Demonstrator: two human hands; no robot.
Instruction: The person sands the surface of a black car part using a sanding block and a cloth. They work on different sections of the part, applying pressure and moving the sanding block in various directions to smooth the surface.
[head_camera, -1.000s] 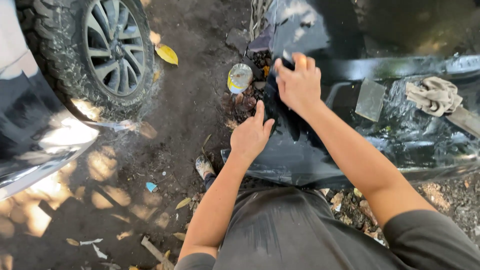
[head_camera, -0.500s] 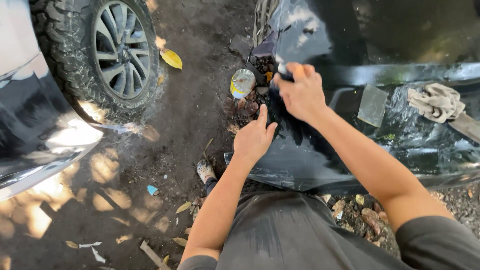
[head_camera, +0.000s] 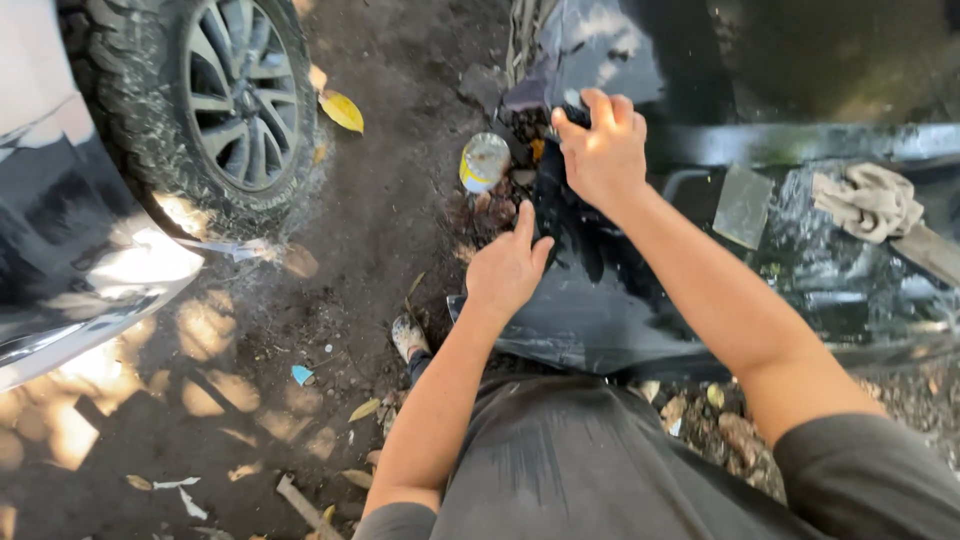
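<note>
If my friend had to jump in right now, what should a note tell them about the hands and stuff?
Left hand: flat on the glossy black car panel, bracing it.
Right hand: gripping a small dark object at the panel's upper edge; I cannot tell what it is.
Nearby: a small can on the dirt, a crumpled rag and a grey rectangular pad on the panel.
Done or left: cannot tell; the panel looks wet.

Left hand (head_camera: 508, 268) lies flat, fingers spread; right hand (head_camera: 600, 150) seems curled tight.
</note>
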